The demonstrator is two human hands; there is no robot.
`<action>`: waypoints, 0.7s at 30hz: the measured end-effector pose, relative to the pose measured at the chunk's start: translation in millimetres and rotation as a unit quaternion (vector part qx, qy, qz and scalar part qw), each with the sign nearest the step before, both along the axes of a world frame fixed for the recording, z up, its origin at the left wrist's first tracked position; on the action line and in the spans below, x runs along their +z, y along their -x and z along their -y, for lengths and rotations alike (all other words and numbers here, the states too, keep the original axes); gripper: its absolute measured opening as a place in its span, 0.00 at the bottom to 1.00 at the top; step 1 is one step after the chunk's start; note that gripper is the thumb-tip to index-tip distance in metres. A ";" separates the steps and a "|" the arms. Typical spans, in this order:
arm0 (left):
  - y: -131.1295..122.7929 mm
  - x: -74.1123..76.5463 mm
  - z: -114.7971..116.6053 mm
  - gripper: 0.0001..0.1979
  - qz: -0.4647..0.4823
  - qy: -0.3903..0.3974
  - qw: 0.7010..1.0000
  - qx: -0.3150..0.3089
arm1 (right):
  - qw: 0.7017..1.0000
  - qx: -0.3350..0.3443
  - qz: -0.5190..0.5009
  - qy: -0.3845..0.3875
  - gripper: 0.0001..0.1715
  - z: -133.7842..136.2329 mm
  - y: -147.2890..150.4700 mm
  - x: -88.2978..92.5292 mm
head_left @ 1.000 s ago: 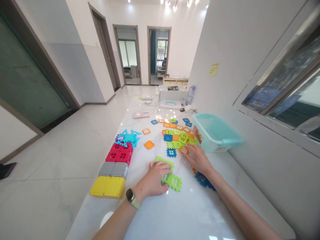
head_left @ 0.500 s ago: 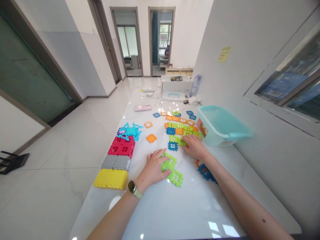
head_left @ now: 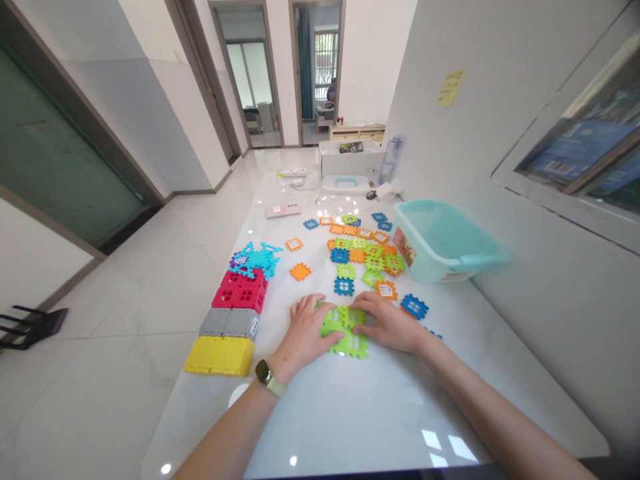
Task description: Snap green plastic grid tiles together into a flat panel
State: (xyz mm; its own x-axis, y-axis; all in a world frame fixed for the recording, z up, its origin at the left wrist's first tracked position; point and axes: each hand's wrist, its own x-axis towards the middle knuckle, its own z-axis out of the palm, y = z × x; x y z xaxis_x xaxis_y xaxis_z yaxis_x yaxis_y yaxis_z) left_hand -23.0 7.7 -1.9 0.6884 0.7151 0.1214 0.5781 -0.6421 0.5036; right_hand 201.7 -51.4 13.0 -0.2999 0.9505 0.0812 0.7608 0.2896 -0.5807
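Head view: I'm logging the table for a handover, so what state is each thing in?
left hand, fingers pressed on the green tiles
right hand, laid flat on the same tiles
green tiles, joined, lying flat on the table
teal bin, upright, lid off
row of blocks, assembled, yellow, grey, red end to end
loose tiles, scattered flat

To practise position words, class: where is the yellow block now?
Head view: the yellow block sits at the left edge of the table, nearest the camera in its row, touching the grey block behind it, left of the left hand.
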 end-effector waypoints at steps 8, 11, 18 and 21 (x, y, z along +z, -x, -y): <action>2.0 2.3 -3.5 0.20 -0.039 -0.014 0.996 -0.081 | 0.999 -0.017 -0.003 0.052 0.21 -1.9 -4.2 2.7; 3.1 2.7 -4.8 0.20 -0.046 -0.015 0.995 -0.093 | 0.998 -0.020 -0.002 0.059 0.22 -2.1 -4.9 2.9; 0.5 3.8 -5.3 0.19 -0.053 0.002 0.994 -0.096 | 0.999 -0.019 -0.014 0.032 0.09 -8.6 3.5 -5.8; 0.0 3.5 -7.4 0.20 -0.045 0.006 0.995 -0.089 | 0.999 -0.028 -0.004 0.023 0.05 -10.5 10.3 -7.5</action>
